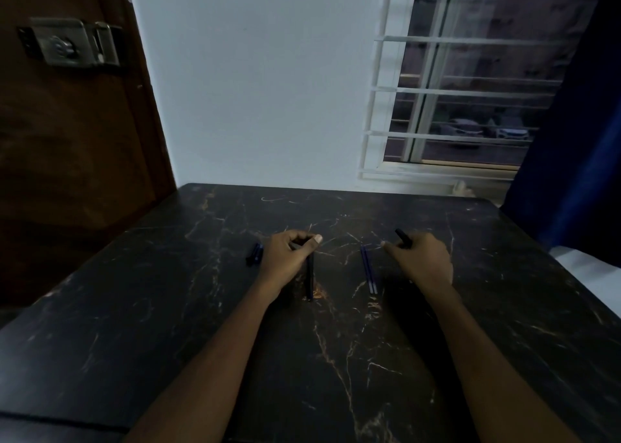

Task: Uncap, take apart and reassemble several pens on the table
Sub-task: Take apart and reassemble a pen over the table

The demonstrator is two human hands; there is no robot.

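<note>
Currently, in the head view, a dark pen barrel (309,276) is gripped at its upper end by the left hand (289,254), just left of the frame's centre; its lower end reaches down to the dark marbled desk (168,308). A black pen cap (403,237) is clenched in the right hand (421,261), right of centre, with its tip showing above the knuckles. Two thin blue refills (368,269) lie side by side on the desk between the hands, touching neither. Further pen parts (254,254), dark and blue, rest just left of the left hand; what exactly they are cannot be told.

The pen seems freshly uncapped, so disassembly is judged to be the step in hand. It would be done well if the cap were set down apart from the refills, the barrel held steady near its joint, and the parts grouped so that nothing rolls away. A window and a door are seen behind the desk.
</note>
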